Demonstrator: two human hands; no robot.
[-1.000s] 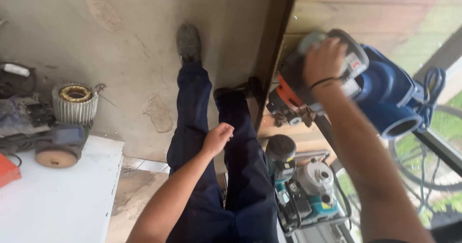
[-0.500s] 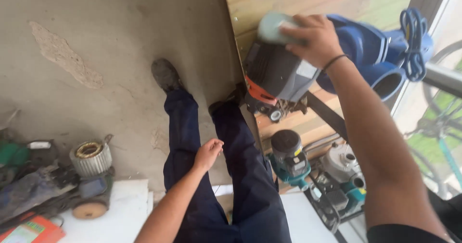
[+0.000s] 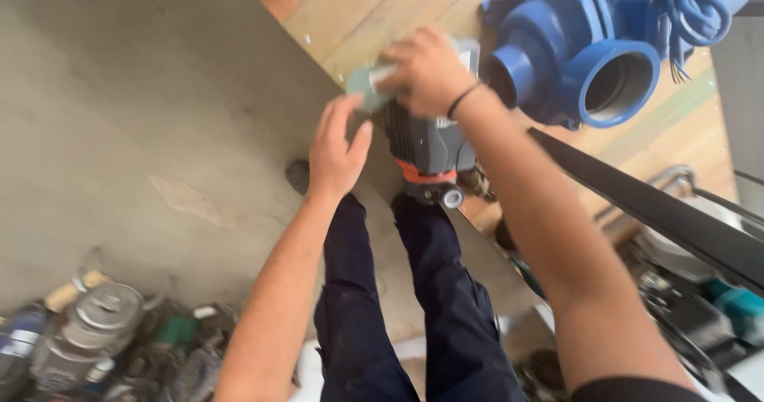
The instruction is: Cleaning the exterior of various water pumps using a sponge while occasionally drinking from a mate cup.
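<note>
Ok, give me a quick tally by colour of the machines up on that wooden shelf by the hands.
Grey machine with orange band and pale green cap, under the right hand, left hand beside the cap: 1
Big blue pump with wide round ports: 1
Total: 2

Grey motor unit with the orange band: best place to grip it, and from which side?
Grip the grey motor unit at its top end, where the right hand already clasps the pale green cap, coming from above. The body hangs upright, orange band and fittings at the bottom, so the top is the free end. The left hand can likely steady its open left flank; the blue pump crowds the right side.
</note>
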